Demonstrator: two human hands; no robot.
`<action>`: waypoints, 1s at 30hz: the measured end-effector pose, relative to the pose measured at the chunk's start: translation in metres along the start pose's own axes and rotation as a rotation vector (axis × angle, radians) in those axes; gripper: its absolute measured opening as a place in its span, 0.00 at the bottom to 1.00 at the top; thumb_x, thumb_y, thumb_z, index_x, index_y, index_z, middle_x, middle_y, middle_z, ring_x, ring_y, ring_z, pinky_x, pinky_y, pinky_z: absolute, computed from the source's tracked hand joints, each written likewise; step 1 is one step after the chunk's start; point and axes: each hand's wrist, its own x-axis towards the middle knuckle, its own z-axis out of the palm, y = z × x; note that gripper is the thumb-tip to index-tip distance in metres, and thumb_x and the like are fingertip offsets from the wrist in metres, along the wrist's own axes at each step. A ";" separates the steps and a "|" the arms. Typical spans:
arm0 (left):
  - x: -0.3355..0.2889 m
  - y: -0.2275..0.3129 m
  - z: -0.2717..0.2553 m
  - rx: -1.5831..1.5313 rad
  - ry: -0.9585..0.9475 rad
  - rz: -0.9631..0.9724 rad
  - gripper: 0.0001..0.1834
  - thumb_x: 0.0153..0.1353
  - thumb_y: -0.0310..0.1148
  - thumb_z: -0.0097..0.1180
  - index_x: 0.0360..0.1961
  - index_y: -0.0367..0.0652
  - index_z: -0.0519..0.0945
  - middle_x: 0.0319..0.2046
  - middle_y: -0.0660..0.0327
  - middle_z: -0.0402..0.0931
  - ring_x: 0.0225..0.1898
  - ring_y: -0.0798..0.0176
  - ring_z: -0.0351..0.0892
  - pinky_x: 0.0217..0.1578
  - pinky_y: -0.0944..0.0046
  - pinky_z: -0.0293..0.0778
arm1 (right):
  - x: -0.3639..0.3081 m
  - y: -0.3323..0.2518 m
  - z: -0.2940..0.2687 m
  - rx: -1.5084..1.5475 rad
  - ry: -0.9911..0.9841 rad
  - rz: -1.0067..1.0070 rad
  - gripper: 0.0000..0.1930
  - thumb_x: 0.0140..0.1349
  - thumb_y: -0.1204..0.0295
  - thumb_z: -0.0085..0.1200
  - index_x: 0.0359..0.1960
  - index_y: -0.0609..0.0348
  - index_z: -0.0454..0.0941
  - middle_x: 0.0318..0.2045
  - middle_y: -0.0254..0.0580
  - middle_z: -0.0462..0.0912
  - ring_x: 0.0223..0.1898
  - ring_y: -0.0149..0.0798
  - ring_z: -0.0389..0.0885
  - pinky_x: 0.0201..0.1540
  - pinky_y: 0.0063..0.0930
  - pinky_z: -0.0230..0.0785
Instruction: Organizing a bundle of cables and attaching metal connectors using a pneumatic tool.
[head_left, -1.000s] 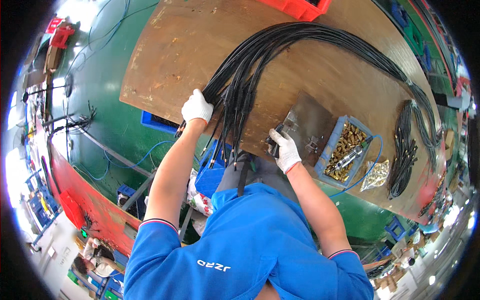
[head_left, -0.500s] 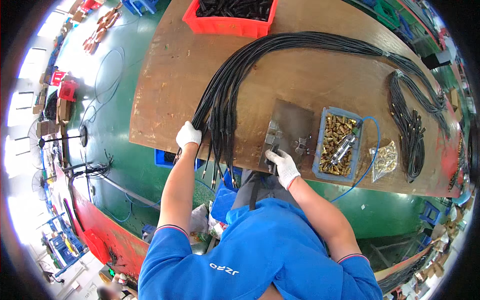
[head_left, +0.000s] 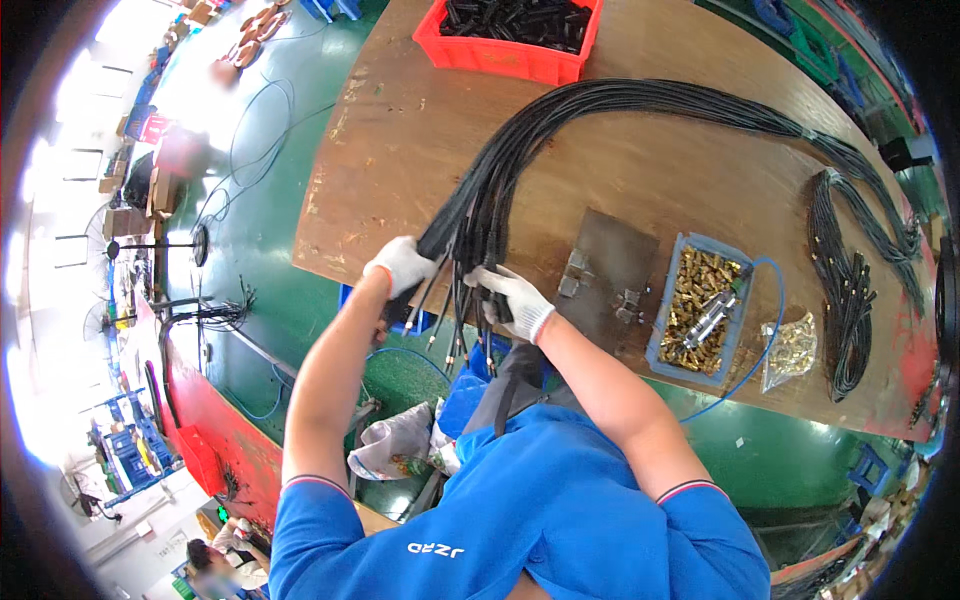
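Two white-gloved hands grip the long bundle of black rubber cables (head_left: 520, 170) at the near edge of the brown wooden workbench (head_left: 400, 130): the left hand (head_left: 400, 268) is closed around it, the right hand (head_left: 512, 300) curled around hanging cable ends just beside.

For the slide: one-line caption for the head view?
Gloved left hand and right hand grip a bundle of black cables at the wooden workbench edge.
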 end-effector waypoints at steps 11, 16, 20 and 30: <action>0.003 -0.050 0.067 -1.345 -0.429 -0.120 0.23 0.67 0.29 0.59 0.60 0.28 0.76 0.45 0.45 0.86 0.43 0.49 0.89 0.51 0.49 0.85 | 0.066 -0.004 0.016 0.193 0.049 0.117 0.08 0.76 0.60 0.58 0.48 0.46 0.82 0.32 0.26 0.81 0.21 0.23 0.76 0.21 0.16 0.69; 0.020 -0.066 0.060 -1.448 -0.681 -0.136 0.19 0.67 0.26 0.59 0.57 0.26 0.79 0.46 0.42 0.86 0.43 0.46 0.90 0.49 0.44 0.88 | 0.071 -0.014 0.031 0.049 0.088 0.117 0.06 0.74 0.61 0.59 0.44 0.44 0.80 0.32 0.25 0.82 0.20 0.21 0.72 0.18 0.14 0.63; 0.016 -0.045 0.050 -1.160 -0.560 -0.137 0.14 0.63 0.26 0.66 0.48 0.31 0.82 0.38 0.50 0.86 0.35 0.53 0.88 0.40 0.52 0.87 | 0.075 -0.007 0.031 -0.010 0.150 0.079 0.06 0.73 0.61 0.61 0.43 0.43 0.80 0.30 0.25 0.82 0.19 0.21 0.73 0.17 0.17 0.63; 0.024 -0.056 0.057 -1.374 -0.754 -0.262 0.17 0.62 0.27 0.63 0.51 0.31 0.83 0.40 0.47 0.88 0.37 0.50 0.90 0.41 0.53 0.89 | 0.036 0.002 0.024 -0.082 0.185 0.049 0.08 0.70 0.65 0.65 0.47 0.49 0.83 0.34 0.28 0.86 0.25 0.24 0.80 0.25 0.22 0.72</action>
